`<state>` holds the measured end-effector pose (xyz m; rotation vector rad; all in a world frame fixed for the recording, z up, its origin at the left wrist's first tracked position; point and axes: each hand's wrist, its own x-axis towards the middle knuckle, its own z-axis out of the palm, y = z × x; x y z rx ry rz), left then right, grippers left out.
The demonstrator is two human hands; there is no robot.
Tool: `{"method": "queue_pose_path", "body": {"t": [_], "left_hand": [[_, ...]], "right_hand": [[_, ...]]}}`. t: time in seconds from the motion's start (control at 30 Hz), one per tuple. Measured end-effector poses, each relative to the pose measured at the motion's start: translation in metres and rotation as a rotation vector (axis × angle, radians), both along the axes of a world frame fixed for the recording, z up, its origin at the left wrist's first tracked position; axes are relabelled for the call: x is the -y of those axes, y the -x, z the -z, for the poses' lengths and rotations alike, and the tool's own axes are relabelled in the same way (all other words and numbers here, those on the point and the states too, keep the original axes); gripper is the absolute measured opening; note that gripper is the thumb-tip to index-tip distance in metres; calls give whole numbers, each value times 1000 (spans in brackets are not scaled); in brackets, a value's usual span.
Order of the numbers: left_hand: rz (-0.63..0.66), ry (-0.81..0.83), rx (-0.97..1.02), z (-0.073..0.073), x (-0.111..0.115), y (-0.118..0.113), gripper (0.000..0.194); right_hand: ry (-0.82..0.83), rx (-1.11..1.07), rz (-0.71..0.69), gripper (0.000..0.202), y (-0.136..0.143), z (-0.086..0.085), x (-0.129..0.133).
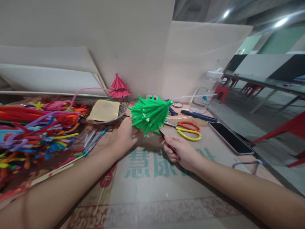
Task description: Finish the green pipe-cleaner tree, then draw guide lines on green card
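Note:
A green pipe-cleaner tree (151, 114) with layered, spiky branches is tilted above the cardboard, its tip pointing right. My left hand (125, 135) reaches behind its base and holds it; the fingertips are partly hidden by the branches. Just below and to the right of the tree, my right hand (177, 148) is closed around a slim dark tool (162, 134). The tool's pointed end is up close to the lower branches, and its exact kind is hard to make out. Behind stands a smaller pink pipe-cleaner tree (118, 87).
Scissors (189, 130) with orange and yellow handles lie right of the tree, near a phone (231, 138) and a water bottle (205, 92). Bundles of colored pipe cleaners (35, 133) fill the left. A metal bowl (122, 111) carries a yellowish pad (104, 110). Printed cardboard (152, 197) covers the table.

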<state>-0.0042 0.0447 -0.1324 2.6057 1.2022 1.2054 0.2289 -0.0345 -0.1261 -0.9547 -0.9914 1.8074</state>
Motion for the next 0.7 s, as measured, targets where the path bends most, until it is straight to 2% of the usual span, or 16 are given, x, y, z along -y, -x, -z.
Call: {"method": "queue_pose_path", "body": {"t": [0.5,0.63,0.7], "left_hand": [[-7,23,-5,-2,0,0,30],[-9,77,25,-2,1,-2,32],[-13,130,88,-2,2,-4,37]], "right_hand": [[-2,5,5,47,0,0,-1],[-12,37,-12,46,0,1,1],[-79,111,-29,47,0,1,3]]}}
